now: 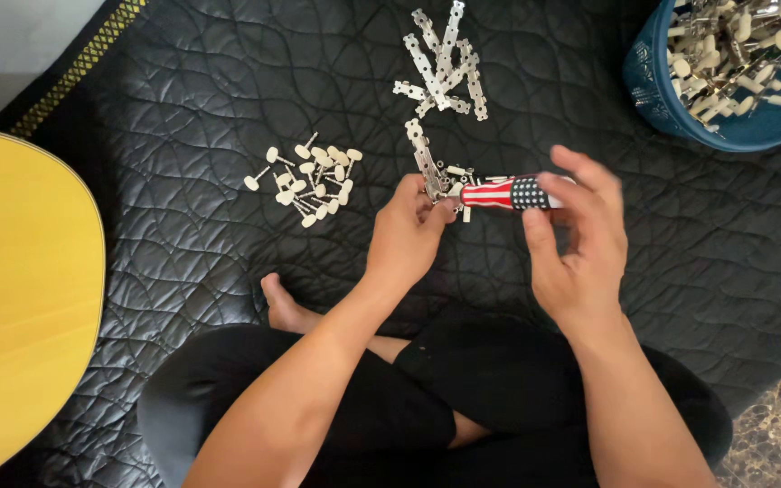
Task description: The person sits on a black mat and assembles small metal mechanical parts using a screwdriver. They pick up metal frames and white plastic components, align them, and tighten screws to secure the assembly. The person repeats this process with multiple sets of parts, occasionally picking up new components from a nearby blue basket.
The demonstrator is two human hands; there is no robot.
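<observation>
Where the fingers fold over it, hard to see how the metal strip joins the screwdriver; tip lost behind small silver bits. Left hand curled tight, pinching the lower end of the strip. Right hand half open, fingers spread, only lightly wrapped round the red, white and blue handle of the screwdriver, partly covering it. Both held just above the mat, in front of crossed legs in black.

Blue tub cut off at the top right corner, full of shiny parts with pale knobs, too jumbled to tell apart. Yellow rounded shape cut off at the left edge; cannot tell what it is.

Underneath, a black quilted mat with wavy stitching. Pale floor past the top left corner, brown stone floor at the bottom right.

Little pile of cream pegs just left of the hands. Heap of more metal strips further up. Bare mat between the piles and on the far right, well apart from the tub.
</observation>
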